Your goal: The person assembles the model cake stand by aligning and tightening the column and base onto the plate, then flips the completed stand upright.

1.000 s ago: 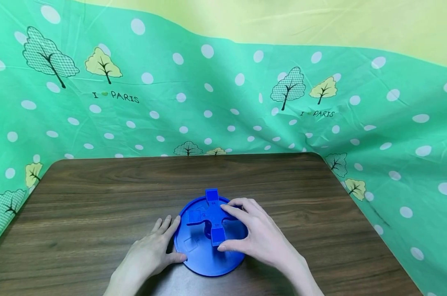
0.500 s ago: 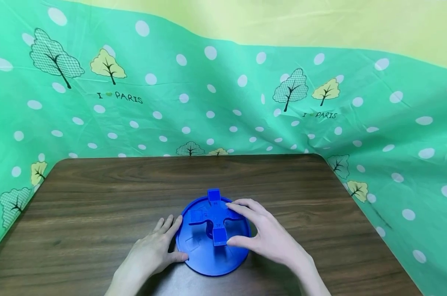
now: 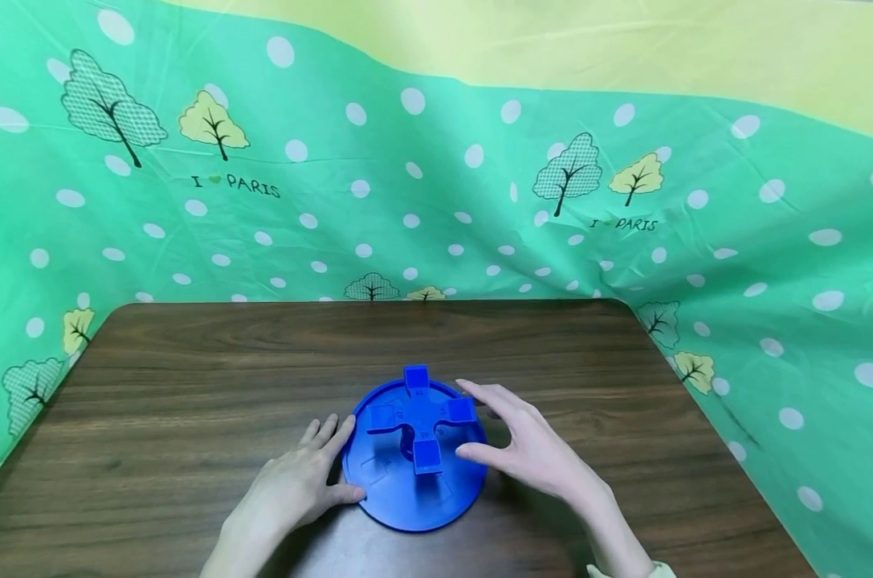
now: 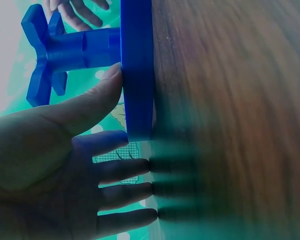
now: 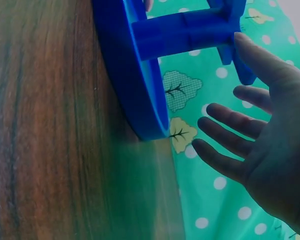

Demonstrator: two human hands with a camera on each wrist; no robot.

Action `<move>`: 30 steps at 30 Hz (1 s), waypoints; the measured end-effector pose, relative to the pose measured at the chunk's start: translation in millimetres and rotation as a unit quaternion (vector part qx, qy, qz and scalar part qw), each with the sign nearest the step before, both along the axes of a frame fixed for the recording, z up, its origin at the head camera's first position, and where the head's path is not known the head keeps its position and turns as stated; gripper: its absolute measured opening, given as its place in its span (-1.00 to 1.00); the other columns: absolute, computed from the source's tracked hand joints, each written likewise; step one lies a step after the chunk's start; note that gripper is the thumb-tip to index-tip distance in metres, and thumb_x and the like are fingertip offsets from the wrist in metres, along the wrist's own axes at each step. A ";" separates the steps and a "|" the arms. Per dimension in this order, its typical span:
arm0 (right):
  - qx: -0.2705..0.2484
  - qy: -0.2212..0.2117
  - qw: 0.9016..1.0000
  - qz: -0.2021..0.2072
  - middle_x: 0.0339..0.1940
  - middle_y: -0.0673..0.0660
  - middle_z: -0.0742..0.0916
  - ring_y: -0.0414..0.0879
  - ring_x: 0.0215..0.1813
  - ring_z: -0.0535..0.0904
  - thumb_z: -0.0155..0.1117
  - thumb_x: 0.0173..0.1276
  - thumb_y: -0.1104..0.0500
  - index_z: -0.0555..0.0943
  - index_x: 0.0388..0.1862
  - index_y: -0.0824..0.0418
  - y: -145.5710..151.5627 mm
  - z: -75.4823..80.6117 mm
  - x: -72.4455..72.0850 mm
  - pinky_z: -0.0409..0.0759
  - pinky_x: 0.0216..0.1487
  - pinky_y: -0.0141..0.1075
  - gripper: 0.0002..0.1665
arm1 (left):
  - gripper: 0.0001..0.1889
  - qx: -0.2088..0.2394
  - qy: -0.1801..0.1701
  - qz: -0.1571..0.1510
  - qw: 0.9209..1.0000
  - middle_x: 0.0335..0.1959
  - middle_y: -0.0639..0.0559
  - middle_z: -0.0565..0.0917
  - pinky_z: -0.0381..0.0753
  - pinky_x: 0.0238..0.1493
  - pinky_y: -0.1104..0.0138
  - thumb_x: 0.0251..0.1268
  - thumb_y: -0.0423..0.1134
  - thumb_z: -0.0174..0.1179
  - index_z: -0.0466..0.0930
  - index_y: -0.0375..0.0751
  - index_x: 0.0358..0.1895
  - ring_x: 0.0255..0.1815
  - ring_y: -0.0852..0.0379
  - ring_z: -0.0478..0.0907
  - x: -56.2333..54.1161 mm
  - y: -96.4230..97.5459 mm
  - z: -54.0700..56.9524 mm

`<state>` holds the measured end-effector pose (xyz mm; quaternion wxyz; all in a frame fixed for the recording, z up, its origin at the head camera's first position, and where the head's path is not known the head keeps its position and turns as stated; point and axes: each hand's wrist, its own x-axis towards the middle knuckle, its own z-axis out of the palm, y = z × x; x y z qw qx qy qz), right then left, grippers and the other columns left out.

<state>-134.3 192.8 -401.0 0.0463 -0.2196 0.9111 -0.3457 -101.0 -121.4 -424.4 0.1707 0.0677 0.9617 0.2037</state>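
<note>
A blue round base (image 3: 400,510) lies flat on the wooden table, its raised rim running all round. From its middle rises a short blue post (image 4: 82,50), topped by a four-armed blue cross piece (image 3: 420,416) with small raised markings. My left hand (image 3: 284,486) rests at the base's left side, fingers straight and spread. In the left wrist view its thumb touches the rim, and the other fingertips reach down to the table. My right hand (image 3: 533,441) hovers right of the cross piece, thumb and fingers apart with nothing between them.
The dark wood-grain table (image 3: 226,385) has rounded far corners. Behind it and along both sides hangs a green cloth (image 3: 378,160) with white dots, printed trees and lettering, yellow along its top.
My right hand has let go of the cross piece and drawn away to the right, its thumb and fingers apart. My left hand has stayed at the base's rim.
</note>
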 end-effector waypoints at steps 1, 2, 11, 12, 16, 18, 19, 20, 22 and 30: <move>0.000 0.003 1.000 -0.001 0.47 -0.06 0.57 0.02 0.47 0.54 0.50 0.26 -0.24 0.28 0.54 -0.47 0.2 -1.0 -1.3 0.61 0.36 0.12 -0.09 | 0.01 0.000 0.004 -0.001 1.000 0.65 -0.20 0.24 0.30 0.26 -0.56 0.15 0.28 0.40 0.18 0.03 0.63 0.66 -0.32 0.15 0.0 -0.9 0.2; 0.000 0.005 1.000 -0.003 0.46 -0.04 0.59 0.01 0.46 0.54 0.50 0.27 -0.21 0.29 0.54 -0.46 0.4 -2.2 -2.6 0.61 0.36 0.12 -0.09 | 0.00 0.000 0.009 -0.002 1.000 0.64 -0.20 0.25 0.31 0.26 -0.56 0.16 0.27 0.40 0.20 0.03 0.63 0.65 -0.32 0.16 0.1 -1.8 0.4; 0.015 0.016 0.999 -0.027 0.33 -0.03 0.67 0.00 0.32 0.63 0.47 0.27 -0.29 0.39 0.52 -0.33 4.7 -14.2 -11.6 0.63 0.31 0.09 -0.15 | -0.19 -0.005 0.073 -0.017 0.997 0.50 -0.23 0.47 0.52 0.21 -0.40 0.25 0.17 0.38 0.39 -0.06 0.52 0.52 -0.29 0.41 -1.9 -6.9 2.4; 0.019 0.018 0.999 -0.029 0.33 -0.02 0.67 0.00 0.32 0.63 0.46 0.26 -0.31 0.40 0.52 -0.29 5.3 -15.0 -12.5 0.64 0.31 0.09 -0.14 | -0.20 -0.008 0.081 -0.018 0.997 0.48 -0.23 0.50 0.54 0.20 -0.37 0.25 0.17 0.38 0.41 -0.07 0.51 0.49 -0.29 0.45 -2.3 -7.1 2.6; 0.037 0.024 0.998 -0.037 0.32 0.03 0.69 0.02 0.30 0.64 0.48 0.28 -0.26 0.44 0.52 -0.15 6.2 -17.7 -15.5 0.66 0.27 0.10 -0.14 | -0.25 -0.020 0.118 -0.021 0.993 0.37 -0.24 0.60 0.63 0.13 -0.29 0.26 0.14 0.40 0.48 -0.11 0.46 0.37 -0.28 0.57 -4.6 -8.0 3.0; 0.044 0.018 0.998 -0.042 0.22 0.02 0.72 0.00 0.21 0.67 0.49 0.28 -0.22 0.46 0.50 -0.10 6.4 -18.5 -17.1 0.71 0.18 0.02 -0.16 | -0.28 -0.026 0.139 -0.021 0.990 0.31 -0.25 0.64 0.66 0.07 -0.27 0.26 0.11 0.40 0.51 -0.13 0.43 0.32 -0.28 0.60 -6.0 -7.5 2.8; 0.049 0.015 0.998 -0.046 0.16 0.01 0.73 -0.03 0.16 0.67 0.49 0.28 -0.21 0.47 0.50 -0.09 6.4 -18.8 -17.9 0.72 0.12 -0.05 -0.17 | -0.30 -0.028 0.147 -0.020 0.988 0.29 -0.26 0.66 0.67 0.04 -0.27 0.26 0.10 0.40 0.52 -0.14 0.41 0.30 -0.27 0.61 -6.9 -7.3 2.5; 0.053 0.012 0.997 -0.049 0.09 0.00 0.74 -0.07 0.10 0.67 0.50 0.29 -0.19 0.49 0.49 -0.07 6.4 -18.9 -18.6 0.72 0.06 -0.12 -0.19 | -0.31 -0.030 0.154 -0.019 0.987 0.27 -0.26 0.67 0.68 0.01 -0.27 0.26 0.09 0.41 0.54 -0.14 0.40 0.29 -0.27 0.61 -7.8 -7.0 2.0; 0.059 0.006 0.997 -0.055 -0.04 -0.03 0.74 -0.13 -0.03 0.64 0.50 0.28 -0.16 0.51 0.46 -0.06 6.6 -19.5 -20.0 0.68 -0.07 -0.26 -0.22 | -0.34 -0.032 0.166 -0.017 0.985 0.24 -0.27 0.67 0.69 -0.04 -0.27 0.26 0.08 0.41 0.56 -0.14 0.37 0.29 -0.28 0.61 -9.4 -6.4 1.4; 0.089 0.009 0.994 -0.065 -0.17 -0.05 0.70 -0.21 -0.24 0.55 0.50 0.28 -0.16 0.57 0.39 0.03 6.2 -23.6 -23.8 0.53 -0.23 -0.39 -0.26 | -0.42 -0.039 0.181 -0.010 0.983 0.02 -0.20 0.67 0.73 -0.28 -0.10 0.21 0.06 0.45 0.65 -0.16 0.23 0.05 -0.16 0.64 -13.8 -6.7 -0.9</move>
